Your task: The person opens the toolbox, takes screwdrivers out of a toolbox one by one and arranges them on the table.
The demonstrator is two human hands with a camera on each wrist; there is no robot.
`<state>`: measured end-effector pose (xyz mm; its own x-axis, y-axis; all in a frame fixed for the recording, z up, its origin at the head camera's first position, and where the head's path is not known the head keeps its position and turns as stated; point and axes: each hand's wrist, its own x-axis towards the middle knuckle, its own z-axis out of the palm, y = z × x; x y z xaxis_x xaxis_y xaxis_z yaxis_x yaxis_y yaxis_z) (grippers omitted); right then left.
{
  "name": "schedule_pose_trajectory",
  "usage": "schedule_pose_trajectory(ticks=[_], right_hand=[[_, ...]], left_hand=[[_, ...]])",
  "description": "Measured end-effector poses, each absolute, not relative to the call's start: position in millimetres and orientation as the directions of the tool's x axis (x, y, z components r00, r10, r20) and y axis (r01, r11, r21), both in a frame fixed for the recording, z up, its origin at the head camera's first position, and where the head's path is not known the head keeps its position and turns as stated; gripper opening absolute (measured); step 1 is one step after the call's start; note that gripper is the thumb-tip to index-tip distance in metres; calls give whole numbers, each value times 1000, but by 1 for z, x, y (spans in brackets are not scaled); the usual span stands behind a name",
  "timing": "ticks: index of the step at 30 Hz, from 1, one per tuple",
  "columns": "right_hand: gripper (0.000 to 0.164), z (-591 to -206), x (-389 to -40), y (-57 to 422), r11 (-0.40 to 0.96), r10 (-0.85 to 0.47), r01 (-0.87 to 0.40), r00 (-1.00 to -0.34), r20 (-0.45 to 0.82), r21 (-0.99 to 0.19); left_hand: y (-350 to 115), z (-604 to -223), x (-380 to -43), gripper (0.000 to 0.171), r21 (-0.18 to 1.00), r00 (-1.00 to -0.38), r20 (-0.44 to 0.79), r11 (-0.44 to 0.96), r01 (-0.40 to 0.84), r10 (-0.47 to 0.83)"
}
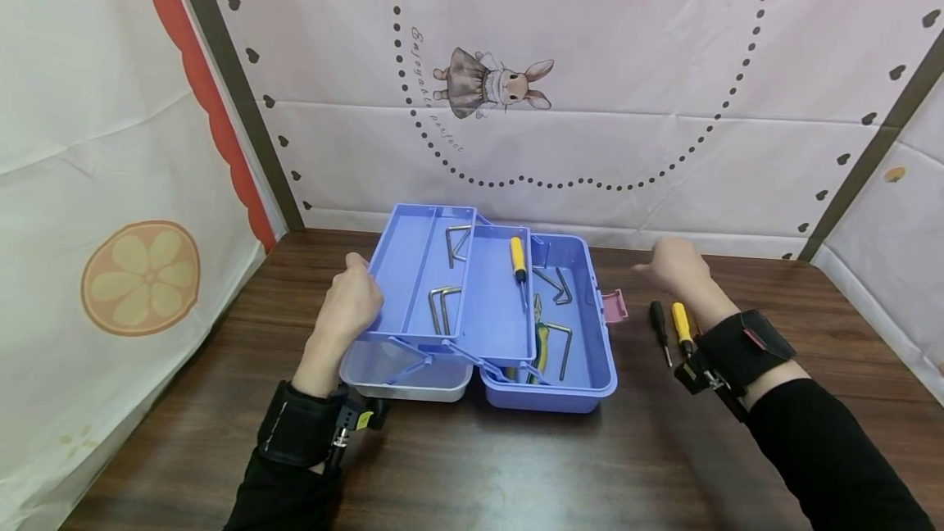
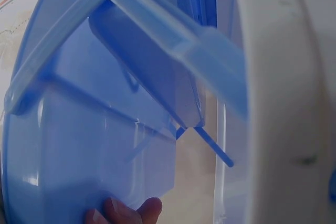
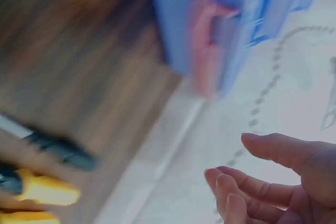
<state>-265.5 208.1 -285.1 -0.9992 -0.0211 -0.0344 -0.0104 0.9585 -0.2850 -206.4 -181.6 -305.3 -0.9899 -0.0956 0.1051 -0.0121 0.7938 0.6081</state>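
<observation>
A blue cantilever toolbox (image 1: 549,400) stands spread open on the table. My left hand (image 1: 349,299) grips the left edge of its upper tray (image 1: 408,269); in the left wrist view, fingertips (image 2: 123,213) show against the tray's underside. That tray holds several hex keys (image 1: 435,310). A yellow-handled screwdriver (image 1: 519,260) lies in the middle tray (image 1: 494,314). Pliers (image 1: 542,347) and more hex keys (image 1: 565,351) lie in the deep base. To the box's right, my right hand (image 1: 677,270) is raised, fingers slightly bent, thumb apart, holding nothing.
A black screwdriver (image 1: 657,318) and a yellow-handled one (image 1: 682,322) lie near the right wrist; the right wrist view shows another yellow handle (image 3: 31,217). The pink latch (image 1: 614,306) projects from the box's right side. Printed cloth (image 1: 590,138) stands behind the table.
</observation>
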Motion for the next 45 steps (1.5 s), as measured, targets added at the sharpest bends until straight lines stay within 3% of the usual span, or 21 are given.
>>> schedule_pose_trajectory(ticks=[5,16,24,34,45], right_hand=[[31,-270,-267,175,948,-129,-140,-990,60,-286],[24,-260,-282,100,923,-215,-227,-974,72,-312],[22,-269,-290,65,922,-182,-169,-983,-5,-349],[24,-284,-300,44,965,-173,-162,-984,-35,-207],[25,-293,-306,35,982,-138,-130,-989,-49,-136]], left_hand=[[-182,-305,-206,24,614,-990,106,790,-7,-92],[-182,-306,-206,25,614,-991,97,789,-17,-96],[-181,-306,-205,26,609,-990,105,793,-9,-92],[-183,-306,-205,25,606,-988,119,795,-2,-94],[-182,-306,-205,25,615,-989,117,789,-2,-94]])
